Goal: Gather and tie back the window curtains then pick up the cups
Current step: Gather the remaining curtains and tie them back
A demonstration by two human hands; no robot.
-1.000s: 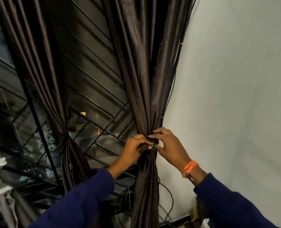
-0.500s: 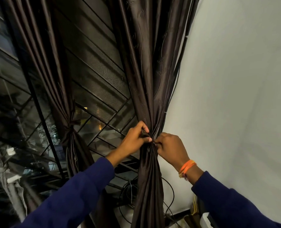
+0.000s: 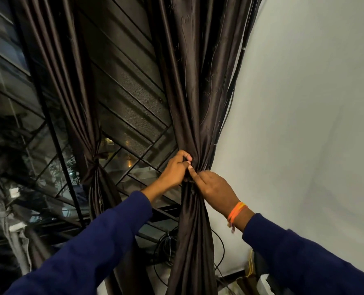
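A dark brown right curtain (image 3: 194, 99) hangs beside the white wall, bunched into a narrow waist at mid-height. My left hand (image 3: 175, 170) grips that waist from the left, fingers curled around the fabric and its tie. My right hand (image 3: 214, 188), with an orange band at the wrist, pinches the same gathered spot from the right, index finger pressed against the knot. The tie itself is mostly hidden under my fingers. A left curtain (image 3: 91, 167) hangs tied back with a knot at its middle. No cups are in view.
Behind the curtains is a window with a dark metal grille (image 3: 125, 96) and night outside. The white wall (image 3: 304, 124) fills the right side. Black cables (image 3: 168, 248) coil on the sill below, and a dark box (image 3: 262, 267) sits at the wall's foot.
Both hands rose slightly along the right curtain and closed tighter on its gathered waist; my right index finger now presses onto the knot. The view shifted closer.
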